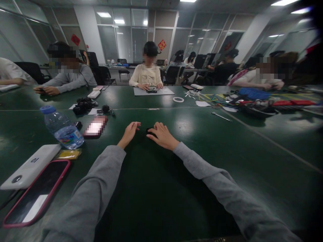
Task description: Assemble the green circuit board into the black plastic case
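Note:
My right hand (161, 135) rests over the green table (156, 188), its fingers curled around a small black object (149, 130) whose shape is mostly hidden. To its left, my left hand (130, 132) is held just above the table, fingers loosely bent and apart from the thumb, with nothing visible in it. A gap separates the two hands. The blurred-out phone (96, 126) lies left of my left hand, near a tilted water bottle (63, 129) with a blue cap.
A white power bank (30, 168), a phone in a pink case (37, 193) and a yellow packet (69, 154) lie at left. Black items (84, 106) sit behind. A wrench (221, 116), a white ring (178, 99) and cables are at right. People sit opposite.

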Demonstrator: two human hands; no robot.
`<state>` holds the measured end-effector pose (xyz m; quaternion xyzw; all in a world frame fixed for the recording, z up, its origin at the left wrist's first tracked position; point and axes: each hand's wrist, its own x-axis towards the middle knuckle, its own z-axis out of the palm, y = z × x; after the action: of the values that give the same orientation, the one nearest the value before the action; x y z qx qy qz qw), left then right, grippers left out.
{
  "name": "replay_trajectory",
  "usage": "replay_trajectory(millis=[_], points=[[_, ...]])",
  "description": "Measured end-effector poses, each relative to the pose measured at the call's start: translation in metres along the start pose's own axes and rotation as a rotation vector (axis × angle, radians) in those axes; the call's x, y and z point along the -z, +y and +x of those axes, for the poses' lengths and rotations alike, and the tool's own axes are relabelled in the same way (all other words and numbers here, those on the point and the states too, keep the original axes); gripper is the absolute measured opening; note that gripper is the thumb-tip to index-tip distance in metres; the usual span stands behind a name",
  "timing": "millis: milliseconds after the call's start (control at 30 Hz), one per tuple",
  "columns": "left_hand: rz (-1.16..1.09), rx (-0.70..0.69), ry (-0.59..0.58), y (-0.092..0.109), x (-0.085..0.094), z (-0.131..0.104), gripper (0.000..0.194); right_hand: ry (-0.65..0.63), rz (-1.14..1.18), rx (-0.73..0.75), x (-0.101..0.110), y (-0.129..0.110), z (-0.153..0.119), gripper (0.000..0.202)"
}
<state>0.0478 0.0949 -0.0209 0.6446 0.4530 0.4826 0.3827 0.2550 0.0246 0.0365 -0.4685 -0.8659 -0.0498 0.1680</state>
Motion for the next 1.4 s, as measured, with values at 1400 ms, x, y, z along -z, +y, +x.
replay_trajectory(millis=[1400], points=[[-0.029, -0.037, -0.015, 0.002, -0.001, 0.0, 0.034, -0.193, 0.1, 0.254, 0.033, -0.035, -0.002, 0.045]])
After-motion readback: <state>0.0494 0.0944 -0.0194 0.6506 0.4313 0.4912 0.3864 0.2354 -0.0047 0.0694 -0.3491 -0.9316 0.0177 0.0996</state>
